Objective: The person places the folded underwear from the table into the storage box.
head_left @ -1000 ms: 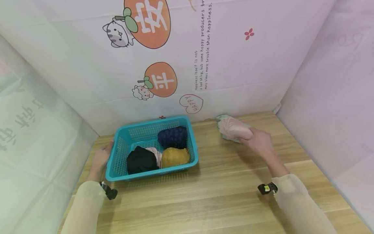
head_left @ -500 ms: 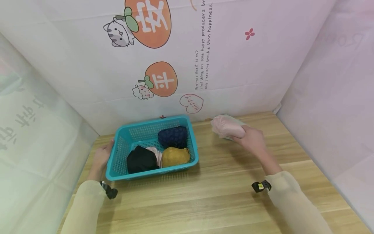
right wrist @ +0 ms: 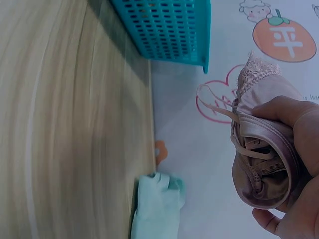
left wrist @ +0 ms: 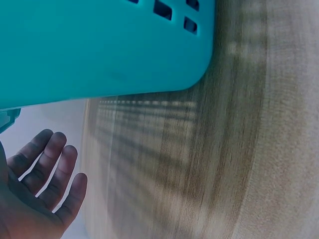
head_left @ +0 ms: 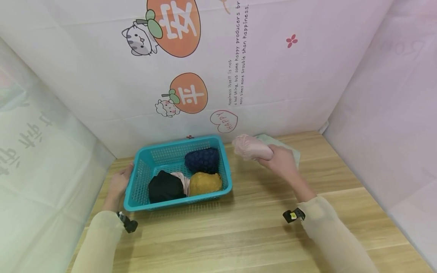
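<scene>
My right hand (head_left: 283, 161) grips a rolled pale pink bra (head_left: 252, 147) above the table, near the basket's right end. Lace trim, thin straps and a hollow fold of the bra (right wrist: 264, 144) show in the right wrist view, the thumb lying along it. At the left end of a turquoise plastic basket (head_left: 143, 207) is my left hand (head_left: 118, 182), its fingers close against the side. In the left wrist view these fingers (left wrist: 59, 172) are loosely bent with nothing between them; the thumb is mostly hidden.
Inside the basket lie a navy rolled cloth (head_left: 202, 160), a mustard one (head_left: 205, 183), a black one (head_left: 166, 187) and some pink fabric (head_left: 184, 182). A mint-green folded cloth (head_left: 280, 142) rests behind my right hand. Printed fabric walls (head_left: 266, 76) enclose the wooden table (head_left: 218, 235).
My right hand has carried the pink bra leftward toward the basket, uncovering more of the mint-green cloth behind. The left hand and the basket stay in place.
</scene>
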Action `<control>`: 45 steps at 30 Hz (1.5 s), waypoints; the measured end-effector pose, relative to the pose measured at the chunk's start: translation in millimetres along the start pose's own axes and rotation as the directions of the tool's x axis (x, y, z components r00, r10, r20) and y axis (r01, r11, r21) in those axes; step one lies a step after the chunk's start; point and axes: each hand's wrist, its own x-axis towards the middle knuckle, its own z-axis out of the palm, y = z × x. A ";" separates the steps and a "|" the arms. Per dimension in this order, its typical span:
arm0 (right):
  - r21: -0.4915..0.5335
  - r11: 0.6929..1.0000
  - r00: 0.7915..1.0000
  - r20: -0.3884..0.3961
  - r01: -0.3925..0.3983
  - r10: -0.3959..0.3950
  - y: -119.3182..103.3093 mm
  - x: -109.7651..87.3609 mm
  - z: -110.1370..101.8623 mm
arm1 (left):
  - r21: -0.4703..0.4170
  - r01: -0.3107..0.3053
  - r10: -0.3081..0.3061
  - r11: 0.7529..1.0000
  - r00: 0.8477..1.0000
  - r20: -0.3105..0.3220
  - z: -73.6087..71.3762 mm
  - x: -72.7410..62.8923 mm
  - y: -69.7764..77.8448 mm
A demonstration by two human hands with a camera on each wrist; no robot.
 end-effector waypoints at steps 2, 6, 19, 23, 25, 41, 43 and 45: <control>0.004 1.000 1.000 -0.007 0.017 -0.017 -5.5 1.9 1.7 | -0.002 -0.006 0.006 1.000 1.000 -0.002 0.3 0.1 -0.3; -0.004 0.999 0.999 -0.017 0.046 -0.046 -18.1 5.3 4.3 | -0.003 -0.015 0.015 1.000 1.000 -0.007 0.5 0.3 -0.9; 0.067 0.992 0.994 -0.015 0.110 -0.109 -51.7 13.0 19.1 | -0.005 -0.028 0.028 1.000 1.000 -0.001 -0.6 0.8 -2.3; 0.075 0.990 0.992 -0.014 0.123 -0.123 -58.5 14.8 22.7 | -0.016 -0.020 0.020 1.000 1.000 -0.003 -0.6 1.5 -2.3; 0.080 0.989 0.992 -0.018 0.128 -0.127 -61.8 15.7 24.4 | -0.018 -0.014 0.014 1.000 1.000 -0.004 -0.4 1.8 -2.3; 0.053 0.984 0.985 -0.016 0.172 -0.171 -87.6 24.2 30.4 | -0.007 -0.026 0.026 1.000 1.000 0.000 -0.3 1.6 -3.9; 0.048 0.984 0.986 -0.018 0.169 -0.169 -91.6 24.4 29.0 | -0.005 -0.031 0.031 1.000 1.000 0.000 -0.6 0.4 -3.1; 0.034 0.983 0.984 -0.022 0.178 -0.178 -95.7 25.0 28.0 | 0.001 -0.040 0.040 0.999 0.999 -0.006 -0.7 -0.3 -2.7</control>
